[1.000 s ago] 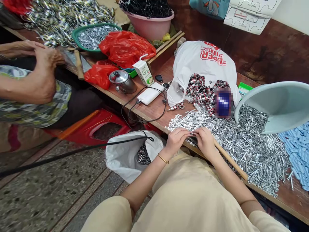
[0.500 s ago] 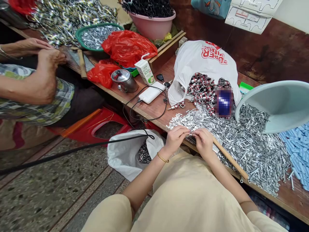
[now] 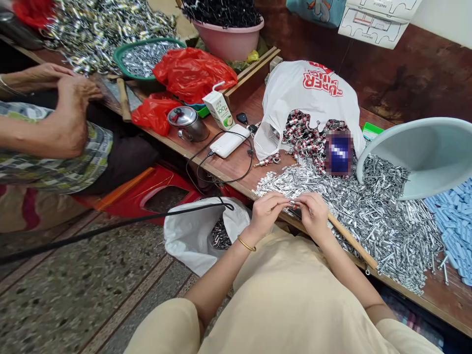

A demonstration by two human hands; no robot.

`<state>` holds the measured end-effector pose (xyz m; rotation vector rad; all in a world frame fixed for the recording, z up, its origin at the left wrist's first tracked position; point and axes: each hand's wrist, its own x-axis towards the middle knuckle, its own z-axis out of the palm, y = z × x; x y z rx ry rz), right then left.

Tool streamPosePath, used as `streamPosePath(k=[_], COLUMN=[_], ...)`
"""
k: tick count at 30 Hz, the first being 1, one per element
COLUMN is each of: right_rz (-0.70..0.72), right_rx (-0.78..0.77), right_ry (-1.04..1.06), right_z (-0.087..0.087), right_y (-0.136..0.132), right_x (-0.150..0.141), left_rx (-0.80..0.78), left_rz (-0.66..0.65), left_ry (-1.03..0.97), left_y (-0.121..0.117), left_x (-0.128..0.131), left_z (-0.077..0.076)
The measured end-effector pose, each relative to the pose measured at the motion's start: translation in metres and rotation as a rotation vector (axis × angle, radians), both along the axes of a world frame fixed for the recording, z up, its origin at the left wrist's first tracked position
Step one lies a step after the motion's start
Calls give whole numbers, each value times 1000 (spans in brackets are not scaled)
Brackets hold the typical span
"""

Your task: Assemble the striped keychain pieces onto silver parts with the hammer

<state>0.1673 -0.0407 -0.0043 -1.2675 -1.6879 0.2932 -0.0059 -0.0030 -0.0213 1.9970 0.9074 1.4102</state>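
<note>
My left hand (image 3: 268, 210) and my right hand (image 3: 312, 212) meet fingertip to fingertip over the table's front edge. Both are closed in a pinch on a small silvery metal piece (image 3: 292, 203); the fingers mostly cover it, so its exact kind is unclear. Just beyond my hands spreads a heap of small silvery metal parts (image 3: 372, 221), some flat with holes, some like eye pins. A wooden handle (image 3: 352, 241) lies on the heap beside my right hand. Below my left hand stands an open white sack (image 3: 184, 236) with metal pieces inside.
A white plastic bag (image 3: 309, 93) spills red-and-silver clasps (image 3: 300, 132). Right of it, a grey-blue basin (image 3: 435, 162) lies tipped, near light-blue pieces (image 3: 457, 226). A power bank (image 3: 230, 141), metal mug (image 3: 188, 125) and drink carton (image 3: 219, 109) stand left. Another person's hands (image 3: 70, 86) work far left.
My fingertips have shifted slightly around the small metal piece, and my right hand has tilted a little. The view has moved slightly. Nothing has been put down.
</note>
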Motion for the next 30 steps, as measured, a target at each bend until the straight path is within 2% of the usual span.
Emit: streamPosePath(k=[5,11,13,17,19,23,27,30], right_rz=[32,54,24,25,37,81,157,206], right_rx=[-55,-84,-137,-355,-408,-293,-189,-162], right_ry=[-41,-41,69,444,500,258,85,30], right_z=[6,7,2,-10,-11,8,33,42], right_y=[1,0,-1,-4,-6,-10,-13,-16], right_x=[3,5,4,4,5,12,21,26], left_rx=[-79,-81,-112,-205,-224,-174,-85,-34], left_rz=[13,-25,-20,34,31,-18,-94,-151], left_ry=[-31,-12,-27,-77,-59,19,36,43], left_y=[-3,-3,-5,-11,-14,-14,-13,-14], left_x=[1,1,3,8,9,5,-3,-6], left_z=[4,9,12,17,17,19,32,42])
